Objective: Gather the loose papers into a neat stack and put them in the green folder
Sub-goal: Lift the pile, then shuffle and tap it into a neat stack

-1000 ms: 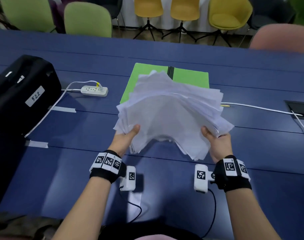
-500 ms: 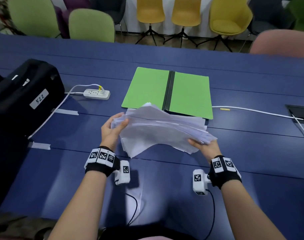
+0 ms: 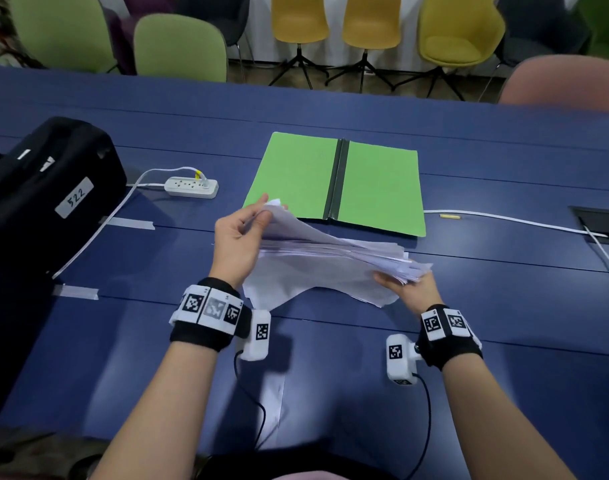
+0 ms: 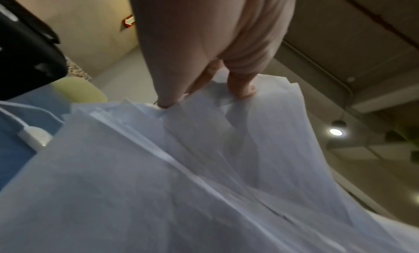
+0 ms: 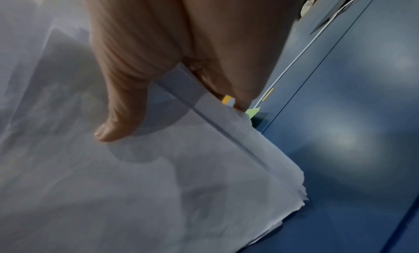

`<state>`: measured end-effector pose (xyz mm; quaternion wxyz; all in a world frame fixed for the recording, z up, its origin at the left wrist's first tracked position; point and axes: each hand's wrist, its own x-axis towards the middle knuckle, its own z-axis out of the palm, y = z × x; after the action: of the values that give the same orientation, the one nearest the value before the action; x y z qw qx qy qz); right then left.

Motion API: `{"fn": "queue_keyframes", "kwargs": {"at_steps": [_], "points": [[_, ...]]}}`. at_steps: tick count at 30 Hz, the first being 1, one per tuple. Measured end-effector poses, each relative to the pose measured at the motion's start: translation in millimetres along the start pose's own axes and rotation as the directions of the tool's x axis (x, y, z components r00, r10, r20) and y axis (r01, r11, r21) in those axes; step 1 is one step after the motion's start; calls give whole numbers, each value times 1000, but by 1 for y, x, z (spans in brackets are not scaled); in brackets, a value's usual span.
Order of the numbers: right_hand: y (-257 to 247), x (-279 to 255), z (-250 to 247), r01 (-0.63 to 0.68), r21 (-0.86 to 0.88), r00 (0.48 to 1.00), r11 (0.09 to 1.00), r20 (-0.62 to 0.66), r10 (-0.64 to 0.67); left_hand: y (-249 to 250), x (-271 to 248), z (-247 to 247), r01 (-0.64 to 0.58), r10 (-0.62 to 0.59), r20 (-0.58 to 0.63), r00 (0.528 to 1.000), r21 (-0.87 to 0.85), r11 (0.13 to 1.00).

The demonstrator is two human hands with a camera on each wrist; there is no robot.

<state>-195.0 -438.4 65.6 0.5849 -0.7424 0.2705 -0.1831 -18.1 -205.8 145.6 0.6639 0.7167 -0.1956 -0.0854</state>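
Head view down over the table [image 3: 503,168]; wrist views close on shared papers [image 3: 330,247].

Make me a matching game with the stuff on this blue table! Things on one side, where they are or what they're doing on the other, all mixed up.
Things:
1. green folder
2. papers
3. power strip
4. black bag

States:
A. held in both hands
B. has a label reading 522
C. lying open and flat
D. white, with a cable plugged in

Pairs: 1-C, 2-A, 3-D, 4-B

The left hand grips one end of the papers, the right hand the other.
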Motion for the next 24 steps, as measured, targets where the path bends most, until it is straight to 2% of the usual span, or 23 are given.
{"fn": "queue_keyframes", "kwargs": {"at_steps": [3, 6, 8, 10, 12, 15, 17, 20, 24], "points": [[1, 3, 1, -10, -3, 1000, 1000, 0, 10, 4, 3, -6, 7, -10, -42, 999, -71, 997], [0, 7, 6, -6, -13, 999, 1000, -36, 5, -13, 11, -23, 69, -75, -37, 997, -143, 987], [-1, 9, 8, -58, 78, 993, 995, -99, 66, -29, 17, -36, 109, -112, -30, 993, -80, 991], [-5, 8, 7, -111, 194, 982, 975, -130, 138, -39, 18, -50, 142, -143, 51, 988, 12, 990], [-9, 6, 1, -102, 272, 984, 957, -112, 137, -47, 15, -63, 196, -200, 226, 953, 39, 980], [-24, -2, -14, -48, 341, 998, 939, -30, 61, -62, 10, -75, 286, -293, 415, 862, 81, 955], [-32, -6, -23, -28, 391, 1000, 920, 21, 22, -71, 7, -74, 331, -338, 459, 822, 97, 939], [-34, -8, -35, -34, 428, 997, 903, 75, 2, -78, 0, -69, 347, -346, 450, 823, 85, 934], [-19, -11, -43, -91, 492, 996, 866, 62, 70, -77, -9, -58, 404, -371, 503, 780, 48, 914]]}}
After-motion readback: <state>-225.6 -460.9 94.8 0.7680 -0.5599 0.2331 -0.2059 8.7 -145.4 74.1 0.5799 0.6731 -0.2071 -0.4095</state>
